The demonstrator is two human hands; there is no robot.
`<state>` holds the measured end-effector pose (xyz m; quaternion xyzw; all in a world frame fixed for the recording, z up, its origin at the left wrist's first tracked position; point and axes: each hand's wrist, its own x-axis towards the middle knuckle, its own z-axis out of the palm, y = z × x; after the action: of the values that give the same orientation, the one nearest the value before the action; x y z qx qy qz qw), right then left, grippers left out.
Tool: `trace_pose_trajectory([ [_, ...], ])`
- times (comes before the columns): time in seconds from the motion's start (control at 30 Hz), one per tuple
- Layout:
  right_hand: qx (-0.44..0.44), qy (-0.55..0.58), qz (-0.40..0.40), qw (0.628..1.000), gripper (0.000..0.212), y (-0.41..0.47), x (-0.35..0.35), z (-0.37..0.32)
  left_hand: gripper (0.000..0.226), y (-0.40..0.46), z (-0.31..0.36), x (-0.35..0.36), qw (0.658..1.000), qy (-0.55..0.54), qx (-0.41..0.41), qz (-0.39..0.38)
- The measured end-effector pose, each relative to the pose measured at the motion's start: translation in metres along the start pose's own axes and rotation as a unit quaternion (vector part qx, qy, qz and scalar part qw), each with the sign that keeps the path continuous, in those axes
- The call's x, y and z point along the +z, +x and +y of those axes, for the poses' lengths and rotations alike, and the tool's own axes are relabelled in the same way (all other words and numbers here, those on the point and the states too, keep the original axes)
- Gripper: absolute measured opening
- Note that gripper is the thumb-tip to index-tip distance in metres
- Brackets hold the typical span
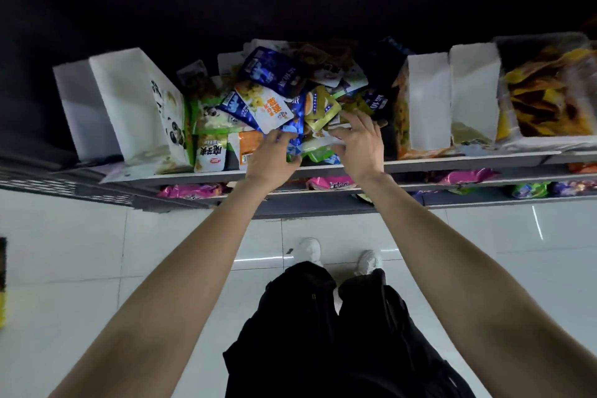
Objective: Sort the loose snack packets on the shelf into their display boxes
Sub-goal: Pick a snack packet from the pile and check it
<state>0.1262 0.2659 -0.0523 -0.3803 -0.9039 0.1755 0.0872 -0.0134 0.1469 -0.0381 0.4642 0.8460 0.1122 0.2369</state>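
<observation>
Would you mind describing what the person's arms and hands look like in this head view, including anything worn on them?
Both arms are bare from the frame's edge to the wrist, with no sleeves showing. The left hand and right hand wear no gloves, and no watch, bracelet or ring is visible. Below them, the person wears black trousers and white shoes.

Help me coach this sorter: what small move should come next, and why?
Probably lift one packet clear. Both hands, left hand and right hand, are already in the pile, while the white boxes stand apart to the right.
</observation>
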Motion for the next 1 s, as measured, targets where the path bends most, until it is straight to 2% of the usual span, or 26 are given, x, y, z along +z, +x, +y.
trace_pose_trajectory([
  [0.07,-0.028,0.054,0.059,0.996,0.008,-0.008,-0.008,-0.002,0.049,0.005,-0.002,0.001,1.000,-0.001,-0.001,-0.016],
  [0.17,-0.031,0.044,0.128,0.990,0.005,-0.020,-0.021,-0.004,0.048,0.006,-0.006,-0.001,1.000,0.002,0.008,-0.014],
  [0.2,-0.024,0.024,0.121,0.992,0.011,-0.022,-0.023,-0.004,0.048,0.006,-0.007,-0.002,1.000,0.005,0.011,-0.011],
  [0.3,0.003,-0.065,0.009,0.998,0.034,-0.018,-0.018,-0.004,0.048,0.004,-0.006,-0.001,1.000,0.018,0.014,-0.012],
  [0.37,0.017,-0.094,-0.019,0.995,0.030,-0.011,-0.014,-0.006,0.048,0.006,-0.006,-0.002,1.000,0.022,0.012,-0.019],
  [0.47,0.010,-0.091,0.023,0.996,0.019,-0.004,-0.019,-0.007,0.048,0.009,-0.004,-0.007,0.999,0.022,0.009,-0.029],
  [0.57,0.017,0.001,0.150,0.989,0.005,-0.016,-0.045,-0.009,0.048,0.002,0.005,-0.019,1.000,0.003,0.020,-0.018],
  [0.63,0.074,0.082,0.224,0.968,0.017,-0.031,-0.073,-0.013,0.047,-0.009,0.017,-0.030,0.996,-0.081,0.037,0.010],
  [0.7,0.134,0.154,0.267,0.942,0.019,-0.047,-0.101,-0.018,0.047,-0.021,0.031,-0.042,0.978,-0.200,0.054,0.033],
  [0.8,0.221,0.328,0.282,0.874,0.014,-0.066,-0.129,-0.021,0.049,-0.039,0.056,-0.057,0.945,-0.309,0.097,0.038],
  [0.87,0.265,0.457,0.251,0.811,0.011,-0.073,-0.137,-0.020,0.049,-0.045,0.070,-0.060,0.929,-0.350,0.118,0.010],
  [0.93,0.290,0.517,0.225,0.773,0.017,-0.078,-0.142,-0.018,0.054,-0.050,0.083,-0.063,0.917,-0.383,0.113,-0.019],
  [0.97,0.300,0.539,0.218,0.756,0.022,-0.080,-0.144,-0.017,0.060,-0.053,0.088,-0.064,0.922,-0.367,0.123,-0.011],
  [1.0,0.308,0.558,0.214,0.740,0.026,-0.082,-0.145,-0.014,0.067,-0.055,0.092,-0.064,0.940,-0.302,0.158,0.018],
])
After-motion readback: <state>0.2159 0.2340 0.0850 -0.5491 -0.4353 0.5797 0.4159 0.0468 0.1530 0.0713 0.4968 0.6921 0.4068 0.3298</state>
